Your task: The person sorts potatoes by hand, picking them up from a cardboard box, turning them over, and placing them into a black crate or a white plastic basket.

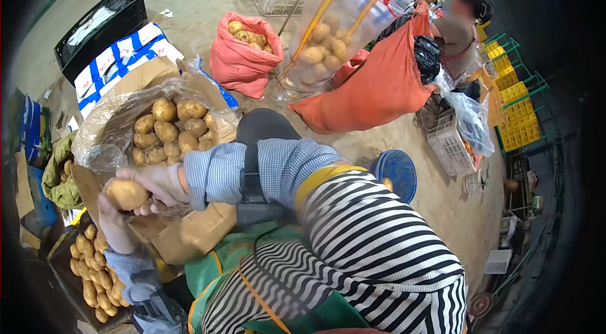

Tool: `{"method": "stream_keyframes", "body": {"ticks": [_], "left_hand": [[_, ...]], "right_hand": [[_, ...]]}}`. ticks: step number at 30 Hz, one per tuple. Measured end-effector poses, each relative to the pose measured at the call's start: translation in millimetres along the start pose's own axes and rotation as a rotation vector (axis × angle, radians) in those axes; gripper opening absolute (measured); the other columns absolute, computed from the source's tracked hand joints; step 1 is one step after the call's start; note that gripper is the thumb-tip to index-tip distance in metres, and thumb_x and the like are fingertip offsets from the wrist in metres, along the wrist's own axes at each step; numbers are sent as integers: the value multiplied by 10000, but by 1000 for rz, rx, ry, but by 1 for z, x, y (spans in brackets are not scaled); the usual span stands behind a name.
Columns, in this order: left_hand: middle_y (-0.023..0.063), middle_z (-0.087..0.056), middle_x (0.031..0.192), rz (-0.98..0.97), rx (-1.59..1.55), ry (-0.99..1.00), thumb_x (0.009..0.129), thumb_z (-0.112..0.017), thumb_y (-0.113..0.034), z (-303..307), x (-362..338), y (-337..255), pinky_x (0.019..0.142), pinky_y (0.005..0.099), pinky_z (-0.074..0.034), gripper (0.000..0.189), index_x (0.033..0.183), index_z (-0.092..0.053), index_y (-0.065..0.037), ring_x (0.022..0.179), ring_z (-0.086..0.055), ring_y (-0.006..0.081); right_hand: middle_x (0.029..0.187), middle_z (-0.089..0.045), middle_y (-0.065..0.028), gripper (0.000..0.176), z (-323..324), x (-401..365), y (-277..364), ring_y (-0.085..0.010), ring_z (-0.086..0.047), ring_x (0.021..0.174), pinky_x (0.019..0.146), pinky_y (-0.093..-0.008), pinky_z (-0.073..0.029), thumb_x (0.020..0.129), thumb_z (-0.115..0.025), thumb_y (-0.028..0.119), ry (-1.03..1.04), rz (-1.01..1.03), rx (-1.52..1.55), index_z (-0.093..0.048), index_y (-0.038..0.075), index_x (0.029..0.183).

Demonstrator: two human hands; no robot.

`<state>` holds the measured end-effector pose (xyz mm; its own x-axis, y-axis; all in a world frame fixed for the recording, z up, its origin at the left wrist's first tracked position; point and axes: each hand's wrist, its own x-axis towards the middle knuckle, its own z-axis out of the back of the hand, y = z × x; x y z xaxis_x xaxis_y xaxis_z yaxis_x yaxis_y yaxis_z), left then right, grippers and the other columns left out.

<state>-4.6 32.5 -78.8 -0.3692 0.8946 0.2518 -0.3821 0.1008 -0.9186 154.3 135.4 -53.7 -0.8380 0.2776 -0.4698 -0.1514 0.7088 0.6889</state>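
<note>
A large tan potato (128, 194) is between my two hands, over the near edge of an open cardboard box (189, 233). My right hand (163, 185) closes on it from the right, fingers curled underneath. From the lower left, my left hand (117, 226) cups its side, with the fingers partly hidden behind it. Clear plastic film (104, 138) lines the box, and a pile of potatoes (166, 132) lies inside. Below my left forearm, more potatoes (95, 271) fill a dark-sided container.
Beyond the box stand a pink sack of potatoes (245, 56), a clear bag of potatoes (322, 43) and an orange-red sack (372, 94). A blue bucket (404, 176) is to my right. A black crate (98, 31) lies upper left. Another person (457, 43) sits near yellow crates (517, 107).
</note>
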Motion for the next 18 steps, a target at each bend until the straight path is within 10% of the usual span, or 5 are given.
{"method": "stream_keyframes", "body": {"ticks": [4,5,8,12,18], "left_hand": [[91,-637,1007,98,118,-3,1020,-498,-336,5,3,-1,819,282,-498,415,1178,-564,42,895,-621,177],[102,-643,1008,428,-185,-84,1017,-505,-337,3,3,-2,798,292,-513,408,1152,-583,40,864,-632,181],[187,-578,1259,434,-341,-10,1040,-424,-207,20,11,21,885,332,-525,410,1326,-475,84,1071,-611,218],[192,-562,1276,-112,110,135,984,-544,-381,-1,13,-12,1002,318,-444,603,1361,-416,72,1155,-566,233],[160,-605,1127,90,-34,92,953,-611,-352,0,1,5,873,316,-489,524,1258,-478,53,969,-605,221]], "right_hand": [[701,-661,-106,621,-7,-9,18,-158,-594,458,376,-243,-431,903,-524,642,-75,-61,-47,-596,69,1133],[712,-668,-114,618,-7,-17,20,-154,-602,465,378,-238,-434,905,-531,632,-62,-14,-219,-586,67,1150],[816,-693,-115,591,1,-15,12,-139,-612,492,387,-216,-439,910,-549,604,-12,26,-303,-578,70,1164],[862,-681,-85,590,12,-7,5,-118,-623,575,428,-190,-451,913,-539,609,80,-17,74,-570,81,1176],[824,-645,-70,567,-7,-14,4,-128,-631,632,468,-216,-478,926,-545,576,-86,98,-196,-565,52,1139]]}}
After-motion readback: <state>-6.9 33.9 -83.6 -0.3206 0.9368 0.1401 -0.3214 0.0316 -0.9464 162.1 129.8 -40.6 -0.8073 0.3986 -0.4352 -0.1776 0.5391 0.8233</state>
